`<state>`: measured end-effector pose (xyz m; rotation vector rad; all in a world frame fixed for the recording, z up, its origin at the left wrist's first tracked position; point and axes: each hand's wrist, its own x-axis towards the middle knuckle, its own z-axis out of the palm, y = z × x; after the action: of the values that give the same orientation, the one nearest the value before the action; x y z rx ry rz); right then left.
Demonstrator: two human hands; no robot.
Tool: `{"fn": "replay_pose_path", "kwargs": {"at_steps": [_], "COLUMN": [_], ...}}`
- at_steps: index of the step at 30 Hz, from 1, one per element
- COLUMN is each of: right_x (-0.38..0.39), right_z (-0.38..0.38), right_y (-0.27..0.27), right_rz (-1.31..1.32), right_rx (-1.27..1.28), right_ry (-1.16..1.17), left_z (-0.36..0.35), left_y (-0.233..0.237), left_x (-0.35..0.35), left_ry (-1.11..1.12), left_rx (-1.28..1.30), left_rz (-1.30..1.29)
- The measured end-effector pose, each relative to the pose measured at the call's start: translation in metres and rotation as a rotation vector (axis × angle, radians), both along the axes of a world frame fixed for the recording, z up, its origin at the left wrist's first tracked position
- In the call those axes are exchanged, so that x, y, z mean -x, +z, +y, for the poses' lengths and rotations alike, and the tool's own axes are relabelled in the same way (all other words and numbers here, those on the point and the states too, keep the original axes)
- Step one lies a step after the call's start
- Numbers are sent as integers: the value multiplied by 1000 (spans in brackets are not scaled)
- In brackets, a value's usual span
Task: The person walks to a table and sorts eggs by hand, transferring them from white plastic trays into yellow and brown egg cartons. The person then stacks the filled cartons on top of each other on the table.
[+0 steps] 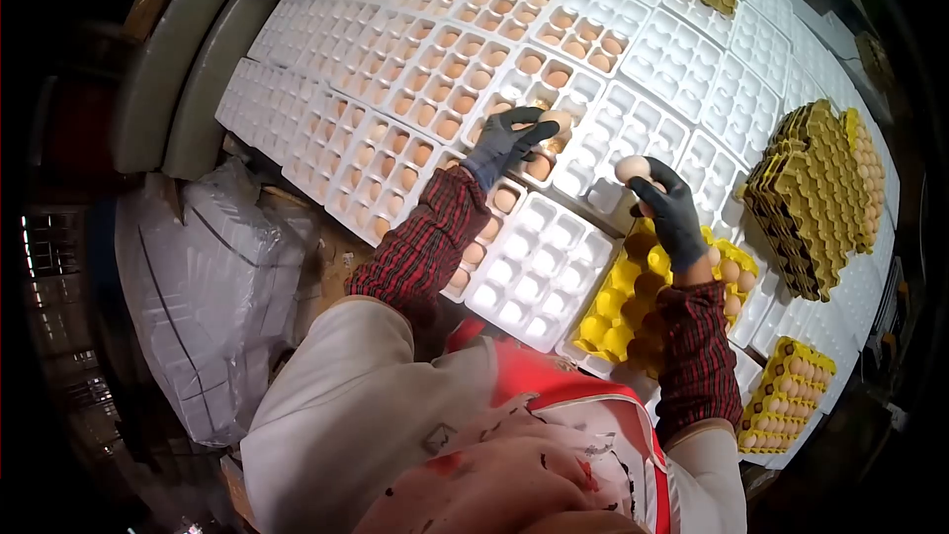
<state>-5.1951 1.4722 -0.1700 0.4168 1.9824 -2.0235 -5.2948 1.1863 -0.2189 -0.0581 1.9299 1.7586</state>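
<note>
My left hand [506, 143], in a dark grey glove, pinches an egg [557, 123] over a white foam tray that holds several eggs. Bits of straw-coloured material lie in cells of that tray. To the right, my gloved right hand [674, 213] is closed around a pale egg [632, 169]. A second egg seems to show under its fingers, partly hidden. Below this hand is a yellow egg carton [599, 328] with eggs in its right part. Between the hands lies a white foam tray [603, 176] with bare cells.
Rows of foam trays [297, 30] filled with eggs spread to the left and back. A tall stack of yellowish egg cartons [806, 198] stands at the right. Another yellow carton of eggs [788, 396] is at lower right. Plastic-wrapped white stacks [213, 307] stand at left.
</note>
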Motion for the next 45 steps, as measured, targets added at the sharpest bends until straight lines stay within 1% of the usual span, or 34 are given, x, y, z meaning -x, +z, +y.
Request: {"fn": "replay_pose_path", "kwargs": {"at_steps": [1, 2, 3, 5, 6, 8, 10, 12, 13, 14, 15, 16, 18, 19, 20, 21, 22, 23, 24, 25, 26, 27, 28, 30, 31, 32, 35, 37, 39, 40, 41, 42, 44, 45], "right_x": [23, 50, 65, 100, 112, 133, 160, 178, 182, 185, 184, 178, 148, 124, 93, 52, 13, -30, -70, -119, -171, -198, -226, -264, -278, -284, -290, -291, -295, -302, -309, -310, -303, -294], "right_z": [-16, -28, -49, -77, -85, -89, -83, -84, -88, -89, -85, -87, -91, -92, -97, -101, -102, -100, -97, -85, -57, -32, -7, 53, 77, 96, 125, 143, 155, 159, 161, 163, 180, 184], "right_y": [-19, -56, -40, -45, -51, -49, -49, -65, -74, -91, -119, -126, -75, -75, -58, -41, -22, -11, -2, 0, 3, 4, 6, 8, 10, 9, -4, -13, -18, -22, -27, -27, -29, -29], "right_rz": [84, 588, 435, 504, 593, 456, 372, 494, 624, 755, 657, 585, 380, 467, 542, 587, 604, 604, 583, 515, 452, 339, 223, 146, 97, 57, 134, 201, 304, 270, 232, 187, 132, 114], "right_rx": [-82, -588, -634, -1079, -1131, -1162, -963, -1027, -1178, -1327, -1447, -1417, -1198, -1046, -834, -653, -625, -595, -612, -672, -736, -797, -844, -1159, -1184, -1208, -1325, -1262, -1205, -987, -763, -532, 257, 404], "right_ry": [91, 227, 302, 560, 615, 882, 725, 321, 234, 143, 262, 236, 341, 246, 168, 114, 124, 109, 90, 50, 1, -109, -217, -286, -222, -156, 178, 202, 210, 25, -150, -314, -623, -628], "left_z": [-7, -11, -9, -2, 0, 4, 7, 10, 11, 10, 6, 3, 1, -5, -9, -15, -12, -7, 4, 16, 56, 82, 101, 139, 159, 180, 227, 240, 233, 229, 225, 224, 228, 241], "left_y": [8, 14, 10, -4, -12, -24, -27, -40, -40, -37, -35, -34, -38, -56, -72, -111, -119, -105, -92, -66, -30, 14, 30, 46, 46, 38, 12, -11, -3, 6, 20, 25, 30, 32], "left_x": [6, 11, 19, 34, 43, 60, 69, 80, 84, 90, 96, 98, 112, 124, 127, 136, 136, 128, 122, 104, 49, 0, -43, -121, -156, -189, -249, -273, -263, -255, -252, -247, -241, -238], "left_ry": [-57, -113, -211, -410, -400, -384, -410, -500, -597, -488, -384, -290, -35, -25, -115, -199, -138, -151, -157, -175, -238, -350, -540, -847, -926, -943, -1018, -1025, -995, -966, -802, -697, -461, -450], "left_rx": [440, 875, 1017, 1290, 1259, 1196, 1039, 961, 1019, 874, 731, 590, 481, 579, 974, 1221, 1207, 1118, 1041, 912, 375, 213, 106, 76, 83, 118, 475, 747, 548, 448, 281, 114, -218, -160], "left_rz": [354, 711, 692, 645, 693, 792, 907, 955, 963, 962, 951, 924, 1108, 1184, 1220, 1196, 1262, 1286, 1197, 1164, 1064, 918, 618, 660, 730, 948, 1137, 1198, 1098, 1051, 955, 671, 103, -27]}}
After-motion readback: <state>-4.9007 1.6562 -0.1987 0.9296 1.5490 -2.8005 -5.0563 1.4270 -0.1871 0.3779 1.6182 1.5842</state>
